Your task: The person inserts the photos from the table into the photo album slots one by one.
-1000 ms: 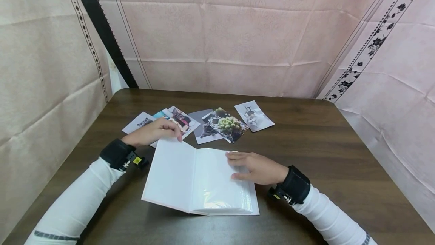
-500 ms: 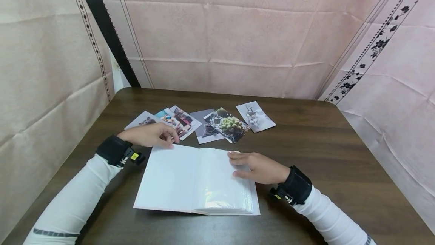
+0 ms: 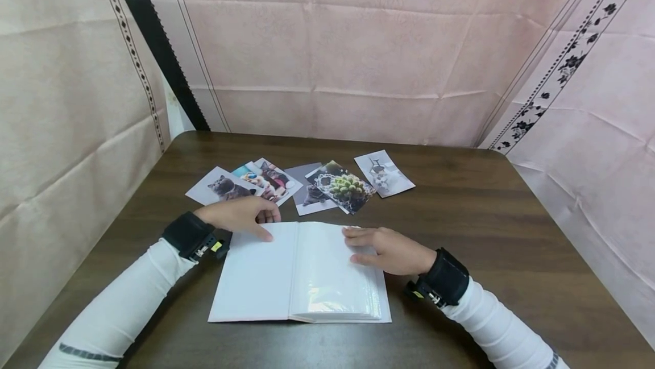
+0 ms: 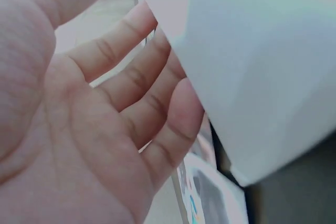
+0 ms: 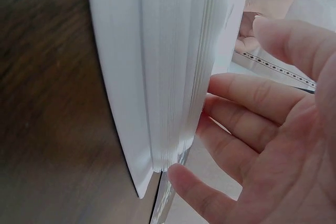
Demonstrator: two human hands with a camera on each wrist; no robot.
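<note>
The white album [image 3: 256, 283] lies open, its far half between the hands [image 3: 240, 215] [image 3: 391, 251].

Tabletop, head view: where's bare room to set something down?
Bare: the tabletop right of the photos, beyond the right hand; also the near strip in front of the open album. Crowded: beyond the album, photos overlapping near the left hand.

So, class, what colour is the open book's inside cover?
White; the inside cover shows best in the head view.

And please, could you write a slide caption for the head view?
A person's left grip and right grip at an open white album, loose photos beyond it.
</note>
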